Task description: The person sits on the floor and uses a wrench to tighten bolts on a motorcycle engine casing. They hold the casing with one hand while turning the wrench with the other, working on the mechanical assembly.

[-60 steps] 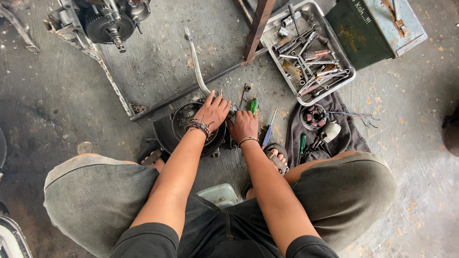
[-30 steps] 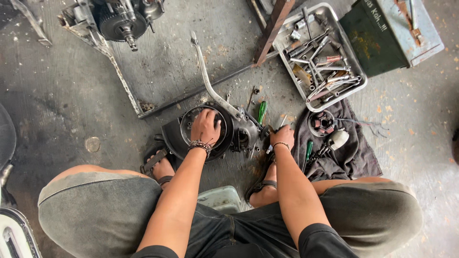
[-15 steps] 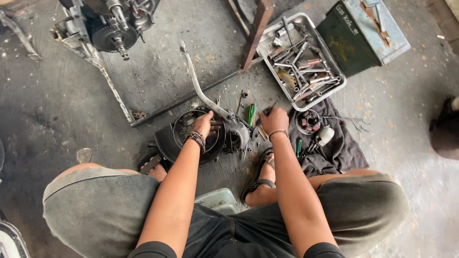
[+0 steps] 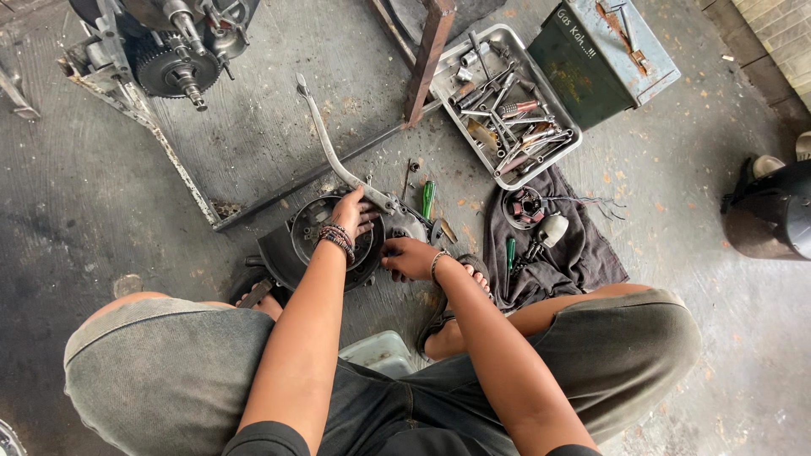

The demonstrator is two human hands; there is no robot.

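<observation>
A metal tray (image 4: 568, 157) full of wrenches and sockets sits on the concrete floor (image 4: 84, 211) at upper right, with a green metal box (image 4: 591, 63) just beside it. Below the tray a dark rag (image 4: 583, 253) carries a round stator coil (image 4: 525, 206) with loose wires and a green-handled screwdriver (image 4: 509, 253). A second green-handled screwdriver (image 4: 427, 199) lies on the floor near the work. At upper left an engine block (image 4: 177, 51) with a toothed gear rests on a steel frame (image 4: 135, 101), and a rusty upright post (image 4: 427, 55) stands between that and the tray.

The engine side cover (image 4: 296, 249), dark and round, lies on the floor between the person's sandalled feet, directly under both hands. A long kick-start lever (image 4: 325, 143) rises from it toward the frame. The left hand (image 4: 353, 215) presses on the cover's upper edge beside the lever's base, fingers spread and curled against the metal. The right hand (image 4: 411, 257) sits at the cover's lower right edge, fingers bent toward it; it seems to pinch something small there, but the view is too tight to tell what.
</observation>
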